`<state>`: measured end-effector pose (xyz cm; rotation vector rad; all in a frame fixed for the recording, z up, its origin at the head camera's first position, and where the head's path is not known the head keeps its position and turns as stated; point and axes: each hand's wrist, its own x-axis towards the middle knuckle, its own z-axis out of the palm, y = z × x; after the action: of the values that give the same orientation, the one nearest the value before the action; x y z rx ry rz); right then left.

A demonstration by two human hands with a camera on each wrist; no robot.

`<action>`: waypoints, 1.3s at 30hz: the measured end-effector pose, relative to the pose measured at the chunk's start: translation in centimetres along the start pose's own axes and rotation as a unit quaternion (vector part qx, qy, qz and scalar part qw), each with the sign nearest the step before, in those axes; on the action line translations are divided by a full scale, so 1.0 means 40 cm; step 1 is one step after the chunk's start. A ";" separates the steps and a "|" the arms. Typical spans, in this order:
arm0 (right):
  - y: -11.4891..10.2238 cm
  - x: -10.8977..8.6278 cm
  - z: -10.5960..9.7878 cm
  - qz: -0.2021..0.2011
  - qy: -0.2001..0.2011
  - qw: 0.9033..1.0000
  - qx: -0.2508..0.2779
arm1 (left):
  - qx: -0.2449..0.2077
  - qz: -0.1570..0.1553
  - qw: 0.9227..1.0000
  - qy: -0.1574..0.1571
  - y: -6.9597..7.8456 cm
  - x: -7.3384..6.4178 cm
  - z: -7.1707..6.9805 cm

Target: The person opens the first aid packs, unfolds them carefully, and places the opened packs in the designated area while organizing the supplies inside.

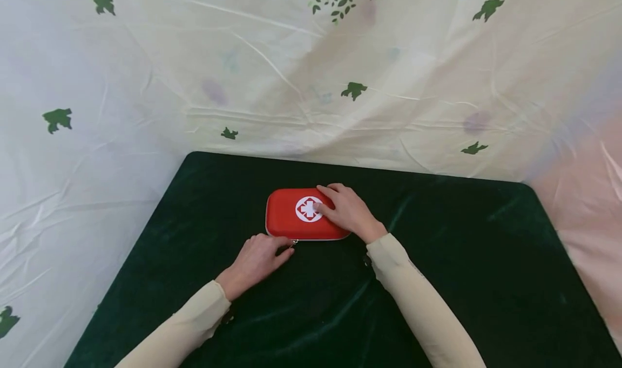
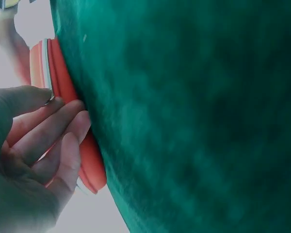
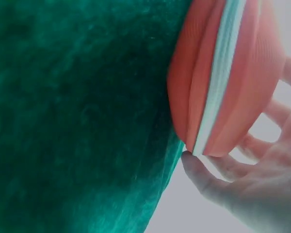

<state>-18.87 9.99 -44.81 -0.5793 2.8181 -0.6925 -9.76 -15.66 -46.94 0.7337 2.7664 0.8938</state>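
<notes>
A red zip-up first-aid case (image 1: 283, 212) with a white cross emblem (image 1: 306, 209) lies flat on the dark green cloth. At its near side my left hand (image 1: 257, 256) pinches the small metal zipper pull (image 1: 294, 243) between thumb and index finger. In the left wrist view the other fingers (image 2: 70, 150) lie against the case's side. My right hand (image 1: 351, 210) holds the case at its right end, thumb on top by the emblem and fingers over the far edge. The pale zipper (image 3: 220, 73) runs closed along the side seen in the right wrist view.
Dark green velvety cloth (image 1: 461, 249) covers the table, whose far edge lies beyond the case. Behind and beside the table hangs pale fabric (image 1: 272, 60) printed with green leaf and bird shapes.
</notes>
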 end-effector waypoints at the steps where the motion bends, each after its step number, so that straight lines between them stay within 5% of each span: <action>1: 0.003 -0.004 0.000 -0.002 0.004 1.000 0.004 | -0.003 -0.002 1.000 -0.001 -0.004 0.002 -0.004; 11: 0.028 -0.084 0.001 0.010 0.012 0.998 0.063 | 0.005 -0.064 0.998 -0.003 -0.018 0.016 -0.062; 22: 0.029 -0.179 0.011 -0.004 0.004 0.997 0.080 | -0.014 -0.050 0.999 0.011 -0.047 0.062 -0.072; 39: 0.003 -0.292 0.052 -0.058 0.022 0.993 0.101 | -0.079 -0.079 0.993 0.043 -0.058 0.140 -0.065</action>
<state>-7.77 14.06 -45.73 -0.7026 2.7262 -1.0089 -16.30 -15.88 -46.12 0.4549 2.7389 1.1184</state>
